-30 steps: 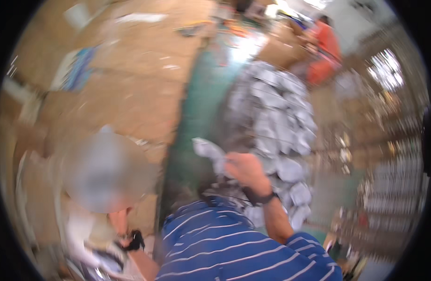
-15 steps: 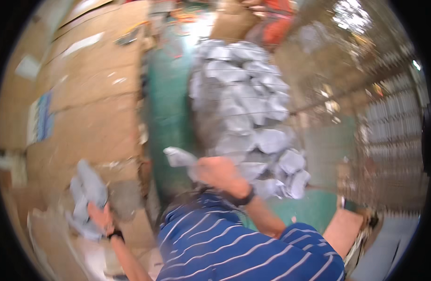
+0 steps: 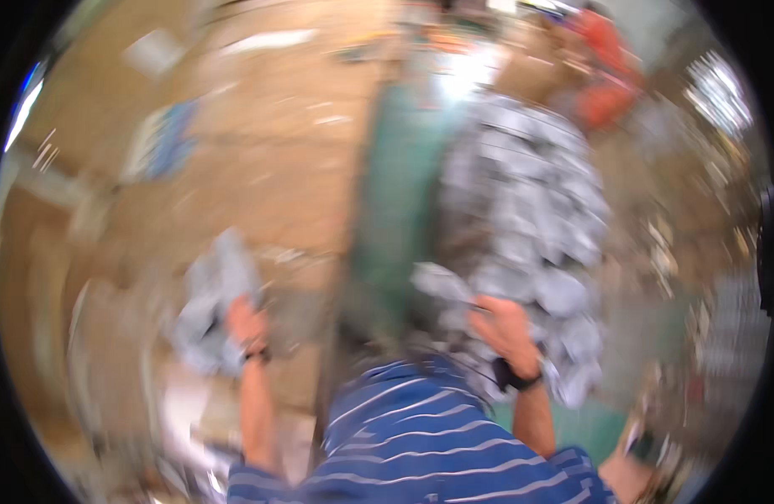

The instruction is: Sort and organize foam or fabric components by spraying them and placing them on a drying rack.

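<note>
A small heap of light grey, limp pieces, cloth-like (image 3: 221, 267), lies on the brown cardboard-covered surface at the left. Over its right side rests my left hand (image 3: 248, 324), touching the pieces; blur smears its fingers. My right hand (image 3: 506, 334), with a dark band at the wrist, is closed on a light grey cloth-like piece (image 3: 440, 281) that sticks out to its left. Beyond and beside that hand stretches a long pile of similar grey-white pieces (image 3: 534, 189). Their exact kind is too blurred to make out.
The cardboard-covered surface (image 3: 278, 181) fills the left, carrying a blue and white item (image 3: 168, 139) and a white sheet (image 3: 269, 40). Green floor (image 3: 395, 176) runs between it and the pile. A person in orange-red (image 3: 610, 71) is at the far end, beside a brown carton (image 3: 526, 71).
The view has swung, shifting the scene rightward in the picture. My right hand has moved closer to the pile with the grey piece. My left hand remains at the small heap.
</note>
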The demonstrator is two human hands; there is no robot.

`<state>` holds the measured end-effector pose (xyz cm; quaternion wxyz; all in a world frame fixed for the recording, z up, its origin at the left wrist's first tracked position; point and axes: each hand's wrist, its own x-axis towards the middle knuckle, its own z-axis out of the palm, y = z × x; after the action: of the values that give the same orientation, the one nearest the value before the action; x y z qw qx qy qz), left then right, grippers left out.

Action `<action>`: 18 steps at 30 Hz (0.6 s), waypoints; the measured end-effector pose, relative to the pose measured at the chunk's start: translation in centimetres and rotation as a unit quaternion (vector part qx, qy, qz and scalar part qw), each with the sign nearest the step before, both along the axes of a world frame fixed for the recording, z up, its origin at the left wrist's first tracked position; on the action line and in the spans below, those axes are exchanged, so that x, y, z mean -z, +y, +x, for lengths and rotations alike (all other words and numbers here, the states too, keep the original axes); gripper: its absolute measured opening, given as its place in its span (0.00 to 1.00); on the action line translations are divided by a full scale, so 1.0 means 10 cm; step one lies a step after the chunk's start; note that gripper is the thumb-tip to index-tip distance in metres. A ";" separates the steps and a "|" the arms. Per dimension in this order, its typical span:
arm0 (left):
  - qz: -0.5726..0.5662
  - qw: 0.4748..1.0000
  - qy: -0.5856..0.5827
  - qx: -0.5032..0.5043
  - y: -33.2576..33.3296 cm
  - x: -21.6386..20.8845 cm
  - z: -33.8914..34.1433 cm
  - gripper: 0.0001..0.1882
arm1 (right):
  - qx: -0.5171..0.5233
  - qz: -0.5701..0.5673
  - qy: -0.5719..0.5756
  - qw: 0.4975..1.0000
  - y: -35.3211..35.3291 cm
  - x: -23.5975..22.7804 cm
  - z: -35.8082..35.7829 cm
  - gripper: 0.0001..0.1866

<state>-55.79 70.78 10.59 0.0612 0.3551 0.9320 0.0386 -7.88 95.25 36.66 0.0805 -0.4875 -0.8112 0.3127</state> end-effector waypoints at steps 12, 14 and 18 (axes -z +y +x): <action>-0.036 0.983 0.164 0.077 -0.46 0.02 -0.43 0.33 | 0.220 0.114 0.011 0.969 0.72 -0.31 1.15 0.12; -0.139 0.953 0.242 0.114 -0.26 -0.19 -0.34 0.33 | 0.228 0.138 0.021 0.964 0.95 -0.32 1.42 0.12; -0.135 0.979 0.139 0.070 0.18 -0.67 0.16 0.34 | 0.299 0.129 0.029 0.945 1.24 -0.63 2.01 0.13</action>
<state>-54.18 72.58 17.28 -0.0193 0.4100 0.9009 -0.1413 12.21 107.64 42.92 0.2558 -0.6839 -0.6588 0.1809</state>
